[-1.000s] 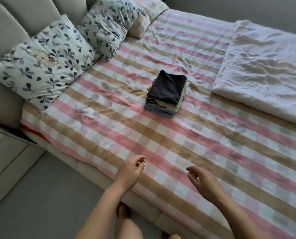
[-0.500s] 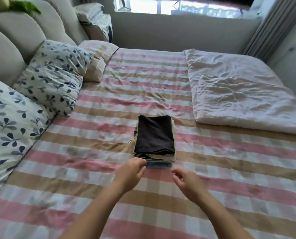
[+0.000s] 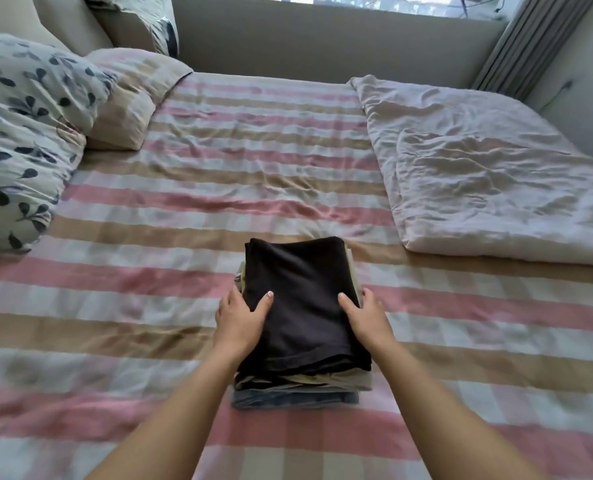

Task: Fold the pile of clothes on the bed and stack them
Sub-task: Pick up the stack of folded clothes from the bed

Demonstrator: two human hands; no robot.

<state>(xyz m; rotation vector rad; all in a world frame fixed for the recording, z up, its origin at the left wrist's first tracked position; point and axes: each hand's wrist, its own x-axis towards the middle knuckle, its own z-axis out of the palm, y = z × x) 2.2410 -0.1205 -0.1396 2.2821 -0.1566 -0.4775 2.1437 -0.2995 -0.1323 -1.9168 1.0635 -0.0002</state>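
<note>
A stack of folded clothes (image 3: 302, 306) sits in the middle of the striped bed (image 3: 115, 306), a black garment on top, beige and grey-blue layers showing at its near edge. My left hand (image 3: 239, 317) grips the stack's left side, thumb lying on the black top, fingers down the side. On the opposite side my right hand (image 3: 364, 315) holds it the same way, thumb on top. The fingers of both hands are hidden behind the stack's sides.
A folded white quilt (image 3: 489, 168) covers the bed's right part. Leaf-print pillows (image 3: 21, 126) and a striped pillow (image 3: 129, 95) lie at the left against the headboard. A wall, window sill and curtain (image 3: 530, 36) close the far side.
Both hands went forward from the bed's near edge to the stack and took hold of its two sides. The view moved closer over the bed.
</note>
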